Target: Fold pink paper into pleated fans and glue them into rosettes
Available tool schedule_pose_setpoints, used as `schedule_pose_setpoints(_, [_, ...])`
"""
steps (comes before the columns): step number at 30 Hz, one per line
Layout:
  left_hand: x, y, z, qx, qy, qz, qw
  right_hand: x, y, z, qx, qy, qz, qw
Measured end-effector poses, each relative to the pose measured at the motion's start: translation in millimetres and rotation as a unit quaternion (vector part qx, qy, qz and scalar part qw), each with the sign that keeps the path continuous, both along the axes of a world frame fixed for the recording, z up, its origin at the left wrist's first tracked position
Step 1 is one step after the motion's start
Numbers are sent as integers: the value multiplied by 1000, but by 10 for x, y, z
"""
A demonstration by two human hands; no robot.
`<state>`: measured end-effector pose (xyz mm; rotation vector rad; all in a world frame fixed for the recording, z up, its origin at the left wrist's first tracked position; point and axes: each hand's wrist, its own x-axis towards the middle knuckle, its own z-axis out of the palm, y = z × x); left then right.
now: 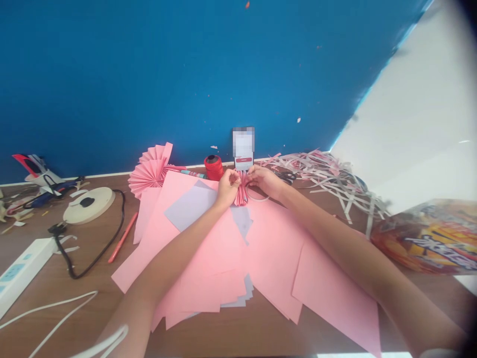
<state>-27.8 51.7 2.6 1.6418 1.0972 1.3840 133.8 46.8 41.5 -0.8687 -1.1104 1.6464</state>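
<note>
A small bundle of pleated pink paper point(241, 195) stands between my two hands, its folds gathered at the top and spread below. My left hand point(228, 189) pinches it from the left side. Close against its right side, my right hand point(265, 180) has its fingertips pressed together, on what looks like a thin pale strip point(261, 200) that loops beneath them. The fingertips hide part of the folds. Under both arms lie overlapping pink paper sheets point(208, 248), with a grey-violet sheet point(190, 204) on top. Finished-looking pink paper fans point(149, 174) rest at the left back.
Against the blue wall point(179, 74) stand a phone point(244, 154) and a red thread spool point(213, 168). Scissors point(286, 177) and shredded paper strips point(328, 174) lie right. A red pen point(122, 238), black cable point(74, 271), white tape roll point(100, 201) and power strip point(22, 273) are left.
</note>
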Motion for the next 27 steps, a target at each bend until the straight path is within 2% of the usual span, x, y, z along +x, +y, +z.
schedule_pose_setpoints(4, [0, -12, 14, 2, 6, 4, 1000, 21, -9, 1, -27, 12, 34, 999])
schedule_pose_setpoints(11, [-6, 2, -10, 4, 7, 2, 1000, 35, -20, 39, -22, 5, 35, 999])
schedule_pose_setpoints(13, [-10, 13, -22, 4, 2, 2, 1000, 51, -15, 71, -2, -39, 23, 999])
schedule_pose_setpoints(15, [-13, 23, -33, 2, -5, 0, 1000, 88, -16, 134, 20, -124, 9, 992])
schedule_pose_setpoints(18, [-12, 32, -42, -7, -11, 3, 1000, 167, -48, 273, 47, -268, 29, 962])
schedule_pose_setpoints(21, [-11, 33, -43, -7, -13, 2, 1000, 212, -94, 376, 86, -360, 73, 926])
schedule_pose_setpoints(23, [-12, 31, -40, -4, -14, 5, 1000, 209, -106, 392, 95, -375, 65, 920])
schedule_pose_setpoints(27, [-15, 27, -37, -4, -21, 15, 1000, 190, -69, 361, 74, -331, -8, 941])
